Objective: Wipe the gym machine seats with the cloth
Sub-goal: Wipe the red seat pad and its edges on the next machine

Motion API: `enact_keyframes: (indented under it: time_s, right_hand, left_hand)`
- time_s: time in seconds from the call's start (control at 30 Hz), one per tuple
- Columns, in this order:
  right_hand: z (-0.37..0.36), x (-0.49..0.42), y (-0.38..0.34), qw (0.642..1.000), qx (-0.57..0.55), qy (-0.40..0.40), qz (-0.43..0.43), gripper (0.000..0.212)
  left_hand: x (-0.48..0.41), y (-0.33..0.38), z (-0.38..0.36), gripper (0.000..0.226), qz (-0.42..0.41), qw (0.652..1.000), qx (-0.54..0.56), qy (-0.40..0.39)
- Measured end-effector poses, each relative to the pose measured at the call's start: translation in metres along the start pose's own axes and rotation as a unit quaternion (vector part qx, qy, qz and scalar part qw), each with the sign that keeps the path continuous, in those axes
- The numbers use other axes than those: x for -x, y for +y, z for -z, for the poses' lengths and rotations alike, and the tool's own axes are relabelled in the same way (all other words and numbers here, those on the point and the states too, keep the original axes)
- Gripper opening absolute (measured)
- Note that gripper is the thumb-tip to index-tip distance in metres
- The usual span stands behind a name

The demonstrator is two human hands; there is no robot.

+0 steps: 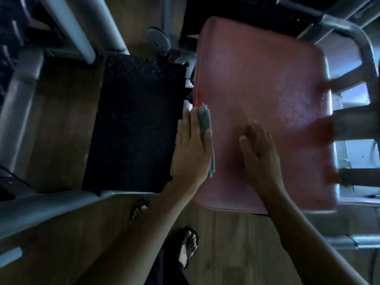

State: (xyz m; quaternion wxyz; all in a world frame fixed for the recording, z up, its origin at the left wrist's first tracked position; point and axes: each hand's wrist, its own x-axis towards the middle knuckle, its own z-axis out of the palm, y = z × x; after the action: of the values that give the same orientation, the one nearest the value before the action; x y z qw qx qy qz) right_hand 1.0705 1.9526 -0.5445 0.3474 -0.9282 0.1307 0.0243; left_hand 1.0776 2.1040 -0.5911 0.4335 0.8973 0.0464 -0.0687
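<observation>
A large red padded seat [267, 83] fills the upper right of the head view, its surface speckled and slightly shiny. My left hand [191, 151] lies flat along the seat's left edge, pressing a folded grey cloth [204, 122] against the pad; the cloth shows between my fingers and below my palm. My right hand [259, 153] rests on the middle of the seat with fingers loosely curled, holding nothing.
A black diamond-plate footplate [133, 120] lies left of the seat. Grey steel frame tubes [78, 27] run across the upper left, lower left and right side. The floor [236, 243] is wood, and my sandalled feet [190, 245] stand just below the seat.
</observation>
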Motion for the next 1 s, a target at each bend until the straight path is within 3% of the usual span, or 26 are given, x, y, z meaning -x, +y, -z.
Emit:
enact_keyframes:
  time_s: [0.1,0.23,0.33,0.4,0.5,0.57,0.67,0.73,0.87,1.0]
  right_hand:
    - [0.012,0.015,0.002,1.000,-0.014,0.009,-0.013,0.042]
    - [0.041,0.029,-0.002,0.993,-0.077,0.082,-0.044,0.033]
    - [0.050,0.033,-0.005,0.979,-0.127,0.147,-0.060,0.028]
    - [0.048,0.030,-0.006,0.970,-0.144,0.181,-0.075,0.025]
    - [0.032,0.019,-0.007,0.967,-0.137,0.191,-0.099,0.023]
    - [0.013,0.015,-0.005,0.978,-0.108,0.140,-0.114,0.031]
    - [-0.019,0.020,0.004,0.991,0.102,0.047,-0.079,0.059]
    - [-0.035,0.034,0.005,0.976,0.187,0.056,-0.096,0.069]
    - [-0.066,0.085,-0.013,0.946,0.152,0.181,-0.220,0.069]
    - [-0.105,0.115,-0.042,0.904,0.051,0.279,-0.319,0.068]
  left_hand:
    - [-0.027,0.025,-0.017,0.058,-0.094,0.968,-0.226,0.046]
    - [-0.015,0.065,-0.072,0.062,-0.235,0.923,-0.302,-0.048]
    - [0.011,0.084,-0.079,0.065,-0.301,0.898,-0.290,-0.139]
    - [0.010,0.088,-0.063,0.059,-0.309,0.914,-0.194,-0.180]
    - [-0.023,0.068,-0.028,0.035,-0.236,0.965,-0.037,-0.109]
    - [-0.049,0.048,-0.007,0.035,-0.231,0.966,-0.087,-0.069]
    - [-0.071,0.031,0.001,0.038,-0.303,0.931,-0.186,-0.082]
    - [-0.074,0.029,0.002,0.037,-0.318,0.923,-0.201,-0.083]
    - [-0.065,0.035,0.001,0.033,-0.350,0.904,-0.229,-0.087]
    - [-0.048,0.051,-0.010,0.033,-0.456,0.845,-0.196,-0.198]
